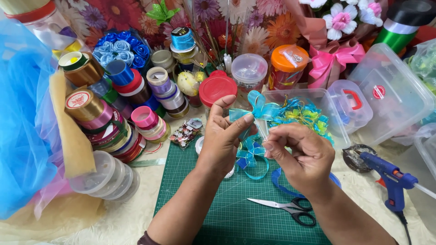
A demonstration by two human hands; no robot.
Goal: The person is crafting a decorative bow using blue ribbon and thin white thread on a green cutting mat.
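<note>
My left hand pinches a small light-blue ribbon bow between thumb and fingers, holding it up above the green cutting mat. My right hand grips the thin clear stem or wire just under the bow, fingers closed on it. More teal ribbon loops hang beneath and between both hands. Black-handled scissors lie on the mat in front of my right wrist.
Several ribbon spools crowd the left, beside blue tulle. Clear plastic boxes and lidded jars stand behind. A blue glue gun rests at right. Paper flowers fill the back.
</note>
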